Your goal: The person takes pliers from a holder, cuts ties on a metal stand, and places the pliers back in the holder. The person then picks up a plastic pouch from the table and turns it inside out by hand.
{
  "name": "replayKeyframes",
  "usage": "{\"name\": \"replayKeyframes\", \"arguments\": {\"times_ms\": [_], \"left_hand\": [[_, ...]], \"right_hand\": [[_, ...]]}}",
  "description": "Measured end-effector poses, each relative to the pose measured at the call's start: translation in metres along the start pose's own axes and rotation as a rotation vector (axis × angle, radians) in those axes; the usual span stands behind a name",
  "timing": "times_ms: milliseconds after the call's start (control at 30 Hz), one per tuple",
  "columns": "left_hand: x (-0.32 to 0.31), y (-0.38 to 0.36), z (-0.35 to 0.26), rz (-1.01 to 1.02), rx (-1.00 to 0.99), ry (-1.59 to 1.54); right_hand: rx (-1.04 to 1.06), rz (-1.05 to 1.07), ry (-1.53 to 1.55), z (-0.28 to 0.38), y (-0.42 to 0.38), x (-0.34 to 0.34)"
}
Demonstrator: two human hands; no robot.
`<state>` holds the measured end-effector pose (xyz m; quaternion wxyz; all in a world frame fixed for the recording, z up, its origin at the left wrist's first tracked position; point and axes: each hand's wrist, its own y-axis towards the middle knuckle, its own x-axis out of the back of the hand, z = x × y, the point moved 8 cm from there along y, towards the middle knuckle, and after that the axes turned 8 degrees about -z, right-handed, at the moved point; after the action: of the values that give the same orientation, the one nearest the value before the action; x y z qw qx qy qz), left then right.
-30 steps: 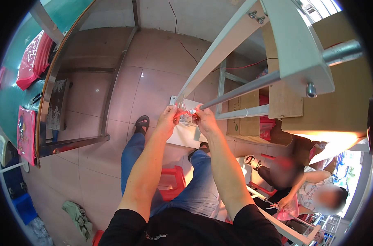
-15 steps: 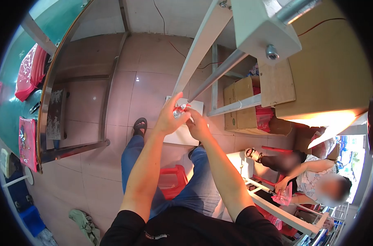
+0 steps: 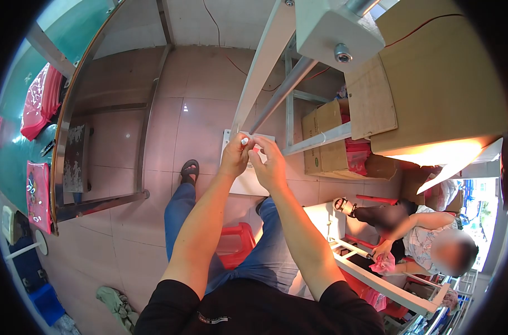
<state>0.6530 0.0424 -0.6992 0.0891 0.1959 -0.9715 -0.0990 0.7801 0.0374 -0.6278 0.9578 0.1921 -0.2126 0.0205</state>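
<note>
My left hand (image 3: 235, 158) is closed around a small clear plastic piece, whose white tip (image 3: 244, 141) pokes out at the top of the fist. The rest of that piece is hidden by the fingers. Right beside it, my right hand (image 3: 271, 166) has its thumb and forefinger apart, the fingertips close to the left fist. A bit of red shows in the gap between them. Both hands are held out over a white board-like surface (image 3: 248, 184) near the foot of a metal rod (image 3: 282, 95).
A white machine frame (image 3: 343, 36) rises ahead. Cardboard boxes (image 3: 321, 145) with pink bags stand to the right. Pink bags (image 3: 39, 195) lie on the green table (image 3: 19, 128) at left. A red stool (image 3: 237, 240) is beneath me. Another person (image 3: 427, 234) sits at right holding pink plastic.
My left hand has turned and closed, hiding most of the clear piece and the red strands seen before. My right thumb and forefinger have spread apart. The view has shifted slightly.
</note>
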Motion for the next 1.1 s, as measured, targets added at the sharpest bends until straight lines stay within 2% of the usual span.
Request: {"name": "replayKeyframes", "arguments": {"times_ms": [100,167,233,300,333,367,433,500,633,700,767,833,867,900,967,1000,1067,1100], "left_hand": [[0.001,0.001,0.004,0.015,0.028,0.033],[0.003,0.001,0.001,0.050,0.068,0.037],[0.008,0.005,-0.015,0.088,0.107,0.041],[0.021,0.007,-0.060,-0.033,-0.256,0.031],[0.021,0.006,-0.060,-0.026,-0.254,0.029],[0.019,0.010,-0.056,0.010,-0.197,0.061],[0.020,0.014,-0.052,0.052,-0.143,0.096],[0.009,0.006,-0.024,0.275,0.136,0.150],[0.014,-0.016,0.010,0.249,0.191,0.030],[0.033,-0.026,-0.006,0.121,-0.076,0.058],[0.059,-0.049,-0.010,0.101,-0.166,0.312],[0.088,-0.079,0.003,0.150,-0.138,0.401],[0.107,-0.099,0.029,0.163,0.126,0.356],[0.122,-0.118,0.003,0.217,0.121,0.487],[0.160,-0.161,0.025,0.242,0.040,0.830],[0.179,-0.187,0.038,0.302,0.070,0.971],[0.210,-0.237,0.054,0.295,0.173,0.920],[0.214,-0.253,0.053,0.291,0.161,0.918]], "right_hand": [[0.026,-0.009,-0.013,0.004,0.002,-0.001],[-0.152,-0.002,0.094,-0.007,-0.008,0.003],[-0.161,-0.016,0.082,-0.021,-0.026,0.010],[-0.179,-0.028,0.064,-0.037,-0.053,0.023],[-0.275,0.003,-0.004,-0.050,-0.071,0.029],[-0.364,0.033,-0.068,-0.063,-0.088,0.035],[-0.366,0.025,-0.107,-0.087,-0.125,0.049],[-0.375,0.013,-0.151,-0.095,-0.156,0.069],[-0.320,0.101,-0.452,-0.087,-0.208,0.109],[-0.320,0.115,-0.571,-0.084,-0.228,0.123],[-0.210,0.079,-0.605,-0.069,-0.240,0.134],[-0.250,0.079,-0.618,-0.069,-0.248,0.142],[-0.246,0.061,-0.626,-0.071,-0.251,0.145],[-0.240,0.039,-0.602,-0.071,-0.254,0.148],[-0.230,0.028,-0.627,-0.068,-0.257,0.153],[-0.240,0.022,-0.626,-0.070,-0.260,0.155],[-0.254,0.010,-0.603,-0.065,-0.262,0.160],[-0.253,0.013,-0.621,-0.064,-0.263,0.160]]}}
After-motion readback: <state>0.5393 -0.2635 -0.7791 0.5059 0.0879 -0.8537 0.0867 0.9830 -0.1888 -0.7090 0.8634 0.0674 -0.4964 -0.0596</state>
